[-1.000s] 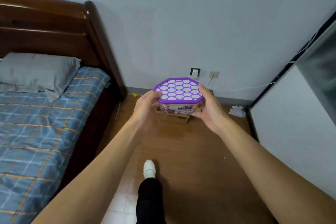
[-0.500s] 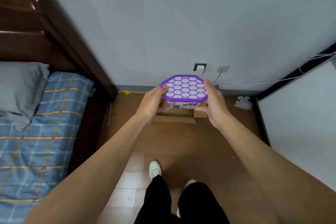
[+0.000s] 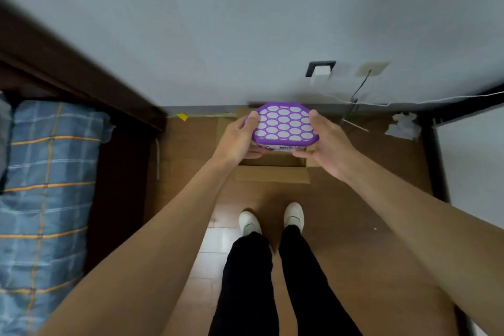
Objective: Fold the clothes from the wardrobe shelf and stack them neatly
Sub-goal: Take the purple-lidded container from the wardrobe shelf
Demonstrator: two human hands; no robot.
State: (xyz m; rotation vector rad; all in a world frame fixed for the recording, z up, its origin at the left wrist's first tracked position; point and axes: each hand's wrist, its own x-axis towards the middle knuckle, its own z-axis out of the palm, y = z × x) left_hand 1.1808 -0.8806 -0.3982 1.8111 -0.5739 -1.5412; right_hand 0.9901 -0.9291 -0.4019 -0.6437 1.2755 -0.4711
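Purple-lidded tub [image 3: 283, 124], gripped between curled fingers of left hand [image 3: 236, 142] and right hand [image 3: 328, 146], partly hides the cardboard box [image 3: 272, 173].

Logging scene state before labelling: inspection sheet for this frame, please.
Surface: wooden floor; an open cardboard box sits on it near the wall.
Job's things: nothing seen.
Clutter: crumpled paper in the right corner; yellow scrap at the skirting.
Grippers: left hand and right hand hold a purple-lidded tub above the box, one on each side.
Cables: black cable hangs from a wall socket; white cable runs along the wall to the right.
Surroundings: bed with a blue checked sheet at left; dark headboard; grey wall.
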